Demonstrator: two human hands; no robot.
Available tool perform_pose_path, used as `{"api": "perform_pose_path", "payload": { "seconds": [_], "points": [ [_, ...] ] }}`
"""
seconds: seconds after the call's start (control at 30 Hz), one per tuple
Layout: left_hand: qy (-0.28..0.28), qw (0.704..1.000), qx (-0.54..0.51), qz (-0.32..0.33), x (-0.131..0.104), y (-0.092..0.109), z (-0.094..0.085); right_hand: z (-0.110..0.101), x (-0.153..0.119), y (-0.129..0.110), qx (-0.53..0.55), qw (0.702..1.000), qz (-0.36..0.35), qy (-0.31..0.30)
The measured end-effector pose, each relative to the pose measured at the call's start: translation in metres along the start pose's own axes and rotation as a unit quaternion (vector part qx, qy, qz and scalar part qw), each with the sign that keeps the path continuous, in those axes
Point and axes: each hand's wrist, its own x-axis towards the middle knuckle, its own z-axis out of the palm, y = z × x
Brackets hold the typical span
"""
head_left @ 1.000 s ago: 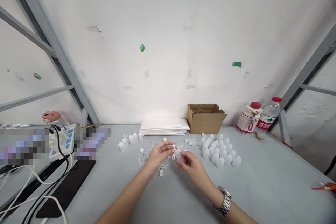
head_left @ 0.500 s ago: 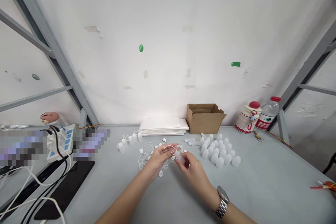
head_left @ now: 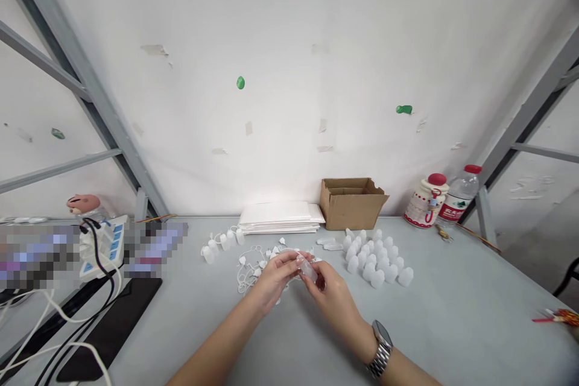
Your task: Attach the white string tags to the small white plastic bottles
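Near the middle of the table, a small translucent plastic bottle (head_left: 308, 270) is tilted between both hands. My right hand (head_left: 332, 289) is closed around the bottle's body, thumb in front. My left hand (head_left: 275, 274) pinches a white strap cap (head_left: 299, 258) at the bottle's upper end; the fingers hide most of that cap. Under and behind my left hand lies a tangle of white strap caps (head_left: 246, 277) with thin loops. Capless translucent bottles (head_left: 377, 259) stand grouped to the right of my right hand. At the left, several capped bottles (head_left: 224, 242) stand in a row.
White flat envelopes (head_left: 278, 220) and an open cardboard box (head_left: 353, 208) rest against the wall. A decorated flask (head_left: 425, 202) and a water bottle (head_left: 459, 196) stand at the back right. On the left are a power strip (head_left: 104, 247), cables and a black slab (head_left: 111, 329).
My left fingers have closed in over the bottle's upper end, and the strap loop that arched above them is less visible. My right hand keeps its grip. The view has shifted slightly.
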Motion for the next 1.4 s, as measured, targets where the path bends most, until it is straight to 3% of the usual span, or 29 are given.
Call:
{"api": "perform_pose_path", "payload": {
  "seconds": [0.3, 0.73, 0.87, 1.03, 1.23, 1.4],
  "points": [
    [-0.013, 0.999, -0.030, 0.000, 0.001, -0.005, 0.006, -0.001, -0.001, -0.002, -0.020, 1.000, -0.001, 0.007],
    [0.057, 0.998, -0.025, -0.010, 0.003, -0.009, 0.002, 0.000, -0.002, -0.003, -0.015, 1.000, 0.025, -0.003],
    [0.065, 0.998, -0.027, -0.008, 0.004, -0.010, 0.005, 0.002, -0.002, 0.000, -0.020, 1.000, 0.013, 0.005],
    [0.117, 0.993, 0.001, 0.020, 0.003, -0.009, 0.007, 0.000, -0.002, 0.000, -0.056, 0.997, -0.028, 0.041],
    [0.052, 0.995, -0.081, 0.006, -0.001, -0.008, 0.007, -0.002, 0.001, -0.001, -0.052, 0.997, -0.031, 0.056],
    [0.039, 0.995, -0.090, 0.007, -0.002, -0.008, 0.008, -0.001, 0.001, 0.001, -0.037, 0.998, -0.012, 0.041]
  ]
}}
